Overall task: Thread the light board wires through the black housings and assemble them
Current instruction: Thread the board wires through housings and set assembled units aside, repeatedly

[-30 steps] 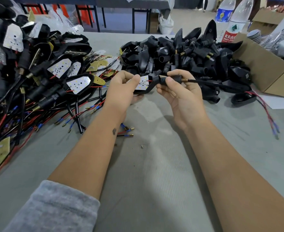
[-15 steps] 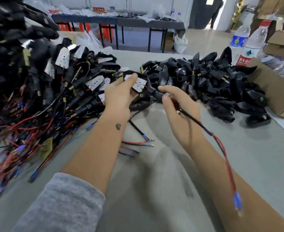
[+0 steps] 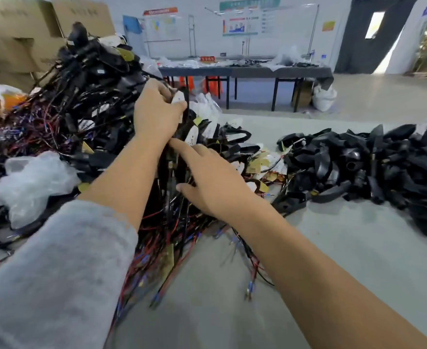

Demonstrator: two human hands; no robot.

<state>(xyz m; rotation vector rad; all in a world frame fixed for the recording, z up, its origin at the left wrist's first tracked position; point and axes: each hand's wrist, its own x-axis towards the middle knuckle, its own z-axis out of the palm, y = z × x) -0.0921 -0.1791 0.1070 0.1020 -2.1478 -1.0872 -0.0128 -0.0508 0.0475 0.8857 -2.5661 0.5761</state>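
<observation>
Just left of the frame's centre, the left hand [image 3: 157, 114] is raised against the near face of a tall heap of assembled black housings with red and black wires [image 3: 81, 109] that fills the upper left. Its fingers are curled and pinch a small white light board [image 3: 178, 98] at its upper right edge, with the thumb tip pressed to the board's lower corner. The black housing belonging to that board is hidden behind the hand, so how much of it is gripped cannot be told.

The right hand [image 3: 212, 182] lies just below and right of the left, near the centre of the frame, palm down with relaxed fingers. Its index finger stretches up and left toward the left wrist, and the thumb rests on the dangling black wires [image 3: 172, 187] that fall from under the left hand. It holds nothing that shows.

Loose red and black wire ends with blue tips [image 3: 157, 260] spill across the grey table top [image 3: 333, 260] at lower centre. A separate pile of empty black plastic housings [image 3: 358, 162] lies at the right, well apart from both hands. A crumpled clear plastic bag [image 3: 31, 182] sits at the left edge.
</observation>
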